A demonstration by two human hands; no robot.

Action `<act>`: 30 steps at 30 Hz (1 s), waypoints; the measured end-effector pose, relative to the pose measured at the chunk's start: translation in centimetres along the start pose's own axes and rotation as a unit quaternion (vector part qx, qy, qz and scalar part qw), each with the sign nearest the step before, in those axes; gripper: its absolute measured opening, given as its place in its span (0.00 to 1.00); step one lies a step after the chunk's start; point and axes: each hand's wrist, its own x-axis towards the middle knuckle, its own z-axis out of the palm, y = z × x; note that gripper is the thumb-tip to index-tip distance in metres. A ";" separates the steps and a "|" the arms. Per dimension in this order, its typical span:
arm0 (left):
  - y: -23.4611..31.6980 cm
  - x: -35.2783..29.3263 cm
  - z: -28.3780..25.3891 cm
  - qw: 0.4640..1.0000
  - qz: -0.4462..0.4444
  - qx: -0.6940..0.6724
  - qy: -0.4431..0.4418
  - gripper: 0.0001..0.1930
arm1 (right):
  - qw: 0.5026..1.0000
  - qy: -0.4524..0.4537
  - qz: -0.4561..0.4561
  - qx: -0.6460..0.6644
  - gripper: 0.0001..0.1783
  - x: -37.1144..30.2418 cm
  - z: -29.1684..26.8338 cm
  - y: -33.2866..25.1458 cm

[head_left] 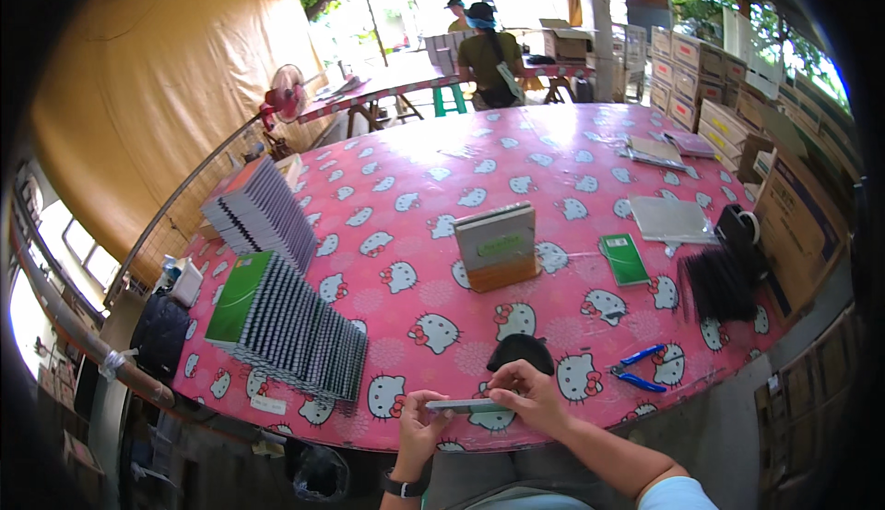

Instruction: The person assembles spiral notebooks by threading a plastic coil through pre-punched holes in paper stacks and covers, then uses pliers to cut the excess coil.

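Note:
Near the table's front edge, a thin notebook (472, 406) is held almost edge-on between my two hands. My left hand (423, 425) grips its left end, with a dark band around the wrist. On the right end the fingers of my right hand (530, 398) are closed over the top edge. Just beyond the hands lies a black rounded object (521, 353) whose kind I cannot make out. Blue-handled pliers (639, 369) rest to the right, jaws pointing left. A tall stack of green spiral notebooks (290, 330) stands at the left.
Behind that stack rises another pile of notebooks (263, 211). A notebook block (498, 245) stands upright mid-table. Further right are a green notebook (625, 259), a clear plastic sheet (671, 220) and black wire-like strips (724, 284). Cartons (802, 224) line the right side; people (489, 58) work beyond.

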 end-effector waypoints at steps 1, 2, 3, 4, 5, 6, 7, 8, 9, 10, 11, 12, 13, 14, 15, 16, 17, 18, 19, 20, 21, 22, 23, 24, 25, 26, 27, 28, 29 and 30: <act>-0.1 -0.2 1.0 1.000 0.004 0.004 0.009 0.18 | 1.000 0.029 0.003 0.004 0.10 -0.3 0.7 0.3; -0.2 -0.3 2.1 1.000 0.008 0.008 0.017 0.18 | 0.998 0.059 0.005 0.007 0.10 -0.4 1.2 0.9; 0.0 -0.4 2.8 0.999 0.012 0.014 0.027 0.18 | 0.996 0.086 0.007 0.013 0.09 -0.3 1.8 1.6; 0.2 -0.1 3.1 0.999 -0.017 0.015 0.044 0.22 | 0.992 0.124 -0.014 0.005 0.09 0.2 2.1 2.4; 0.4 -0.1 3.7 0.992 0.043 0.091 0.081 0.25 | 0.991 0.133 -0.016 -0.010 0.08 0.2 2.1 2.6; 0.9 -0.1 4.5 0.973 0.108 0.166 0.120 0.28 | 0.990 0.139 -0.024 -0.023 0.08 0.5 2.1 2.3; 1.6 -0.2 5.3 0.942 0.175 0.240 0.158 0.31 | 0.988 0.144 -0.032 -0.034 0.08 0.9 2.1 2.1; 2.3 -0.8 5.9 0.870 0.241 0.367 0.224 0.35 | 0.986 0.145 -0.052 -0.057 0.09 0.9 2.1 1.5; 2.8 -1.1 6.4 0.844 0.263 0.439 0.162 0.33 | 0.991 0.120 -0.045 -0.048 0.09 0.8 1.9 1.4; 3.3 -1.2 6.8 0.808 0.283 0.507 0.100 0.31 | 0.994 0.094 -0.036 -0.039 0.09 0.6 1.6 1.5; 3.4 -1.1 7.1 0.764 0.300 0.569 0.037 0.29 | 0.997 0.067 -0.027 -0.029 0.10 0.5 1.1 1.5; 2.6 -0.8 6.9 0.780 0.300 0.550 0.014 0.22 | 0.994 0.048 -0.072 -0.069 0.09 0.7 0.4 1.6; 2.5 -0.7 6.5 0.783 0.305 0.542 0.008 0.21 | 0.984 0.079 -0.076 -0.142 0.06 1.2 -0.9 0.3; 2.6 -0.5 6.1 0.785 0.315 0.533 0.001 0.20 | 0.967 0.111 -0.084 -0.215 0.03 1.8 -2.9 -1.3; 2.9 -0.5 5.8 0.786 0.324 0.526 -0.006 0.18 | 0.965 0.161 -0.087 -0.187 0.03 3.0 -6.9 -0.9; 3.1 -0.6 5.6 0.790 0.331 0.517 -0.004 0.17 | 0.960 0.211 -0.089 -0.159 0.03 4.2 -11.0 -0.3; 3.5 -0.8 5.0 0.791 0.333 0.512 0.003 0.16 | 0.904 0.260 -0.064 -0.334 0.04 5.5 -15.2 -1.9; 3.7 -0.5 5.2 0.799 0.348 0.491 0.000 0.14 | 0.838 0.304 -0.089 -0.445 0.06 5.7 -20.2 -3.1; 3.8 -0.2 5.5 0.800 0.355 0.484 -0.012 0.15 | 0.698 0.353 -0.112 -0.613 0.13 5.0 -25.8 -3.1; 3.6 0.1 5.8 0.802 0.360 0.476 -0.024 0.15 | 0.627 0.376 -0.017 -0.682 0.15 3.7 -30.1 -2.5; 3.5 0.1 5.8 0.802 0.359 0.477 -0.030 0.15 | 0.552 0.387 0.077 -0.735 0.18 3.4 -31.0 -2.5; 3.4 0.1 5.7 0.801 0.358 0.479 -0.025 0.16 | 0.562 0.362 0.122 -0.734 0.19 3.4 -31.7 -2.2; 3.4 0.1 5.6 0.800 0.359 0.481 -0.021 0.16 | 0.568 0.338 0.167 -0.731 0.20 3.4 -32.4 -2.0; 3.3 -0.2 5.6 0.800 0.353 0.484 -0.025 0.16 | 0.573 0.312 0.222 -0.725 0.21 2.5 -32.6 -1.7; 3.2 -0.2 5.5 0.801 0.353 0.483 -0.027 0.16 | 0.599 0.312 0.212 -0.706 0.18 2.7 -33.0 -1.4; 3.2 0.0 5.5 0.801 0.353 0.482 -0.029 0.16 | 0.596 0.307 0.212 -0.711 0.16 3.0 -33.7 -1.4; 3.2 -0.2 5.4 0.800 0.353 0.485 -0.032 0.17 | 0.598 0.301 0.213 -0.711 0.14 3.4 -33.6 -1.3; 3.2 -0.5 5.3 0.807 0.355 0.471 -0.019 0.17 | 0.599 0.321 0.188 -0.709 0.12 3.5 -33.7 -1.2; 3.1 -0.7 5.3 0.806 0.353 0.475 -0.017 0.17 | 0.599 0.334 0.186 -0.703 0.11 3.4 -34.0 -1.5; 3.2 -0.8 5.1 0.804 0.349 0.482 -0.014 0.17 | 0.602 0.343 0.183 -0.697 0.10 3.7 -33.7 -2.0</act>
